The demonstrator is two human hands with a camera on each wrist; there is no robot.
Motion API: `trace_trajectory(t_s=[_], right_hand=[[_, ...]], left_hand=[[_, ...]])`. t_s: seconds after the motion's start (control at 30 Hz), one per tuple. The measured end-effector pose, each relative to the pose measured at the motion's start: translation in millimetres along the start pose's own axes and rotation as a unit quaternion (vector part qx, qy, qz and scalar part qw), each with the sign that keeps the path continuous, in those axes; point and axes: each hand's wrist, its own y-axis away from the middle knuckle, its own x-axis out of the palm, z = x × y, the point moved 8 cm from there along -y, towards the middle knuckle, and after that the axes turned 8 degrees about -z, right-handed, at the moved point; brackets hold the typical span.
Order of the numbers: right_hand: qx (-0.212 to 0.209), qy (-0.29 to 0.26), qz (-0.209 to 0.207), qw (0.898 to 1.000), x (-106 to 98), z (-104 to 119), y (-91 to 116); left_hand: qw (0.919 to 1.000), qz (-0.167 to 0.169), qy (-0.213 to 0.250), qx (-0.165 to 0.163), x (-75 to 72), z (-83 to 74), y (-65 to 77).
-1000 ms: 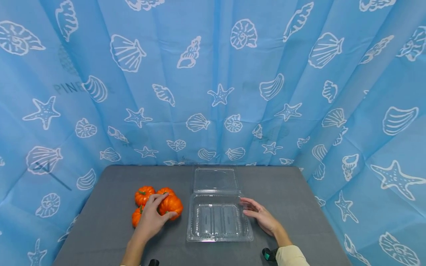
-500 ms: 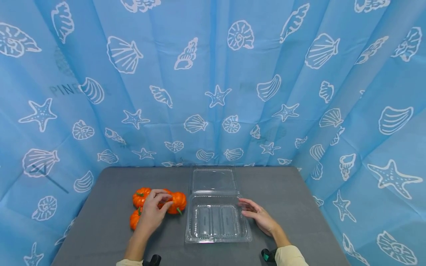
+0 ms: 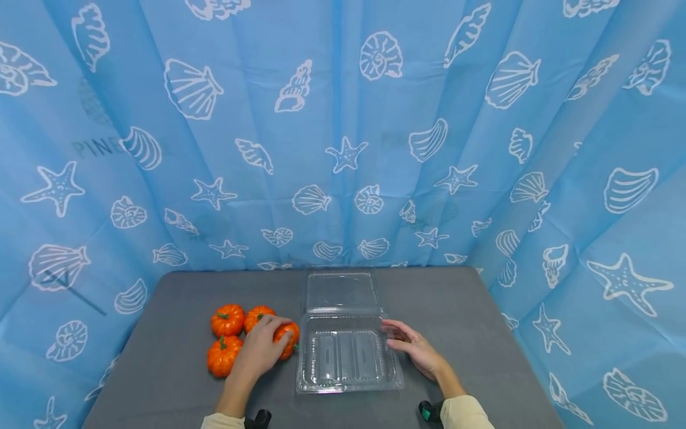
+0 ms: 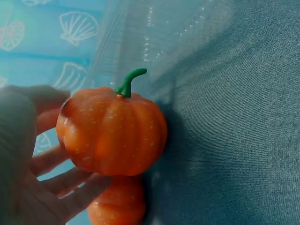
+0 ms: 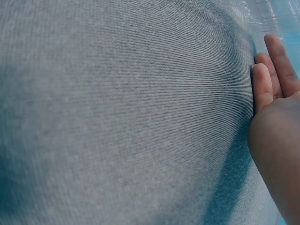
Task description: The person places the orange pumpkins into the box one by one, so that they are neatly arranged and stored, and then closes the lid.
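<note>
My left hand (image 3: pixel 262 344) curves its thumb and fingers round a small orange toy pumpkin (image 3: pixel 290 341), just left of a clear plastic clamshell container (image 3: pixel 348 387). In the left wrist view, this pumpkin (image 4: pixel 115 133) rests close to the cloth with its green stem turned toward the container; its far side is hidden. Behind it a second pumpkin (image 4: pixel 119 201) shows in part. At the container's right wall, my right hand (image 3: pixel 418 351) is held with loosely extended fingers and no object in its grasp. The right wrist view shows those fingers (image 5: pixel 281 65) beside the clear plastic.
Three more pumpkins sit to the left: a back-left pumpkin (image 3: pixel 227 320), a front-left one (image 3: pixel 223 356) and one behind my hand (image 3: pixel 258 316). The container's lid (image 3: pixel 343 292) lies folded back. Grey cloth covers the table (image 3: pixel 455 310); a blue shell-print curtain (image 3: pixel 343 119) surrounds it.
The pumpkin near my left hand has turned and shifted slightly right, toward the container. My left hand came off it briefly, then moved right and round it again. The right hand stays put.
</note>
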Motion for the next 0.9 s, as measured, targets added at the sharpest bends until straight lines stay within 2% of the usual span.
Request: trace_trajectory(t_s=[0.17, 0.3, 0.53, 0.9], right_hand=[[0.001, -0.01, 0.001, 1.0, 1, 0, 1], [-0.003, -0.01, 0.003, 1.0, 1, -1, 1], [-0.012, -0.007, 0.006, 1.0, 2, -1, 0], [-0.009, -0.004, 0.005, 1.0, 2, 1, 1]], left_hand=[[0.9999, 0.007, -0.003, -0.013, 2.4, 2.1, 2.3], [0.9998, 0.003, -0.003, -0.02, -1.0, 2.7, 2.4], [0.9994, -0.029, 0.018, -0.003, -20.7, -4.2, 0.6], [0.9954, -0.06, 0.075, -0.005, -43.4, -14.6, -6.8]])
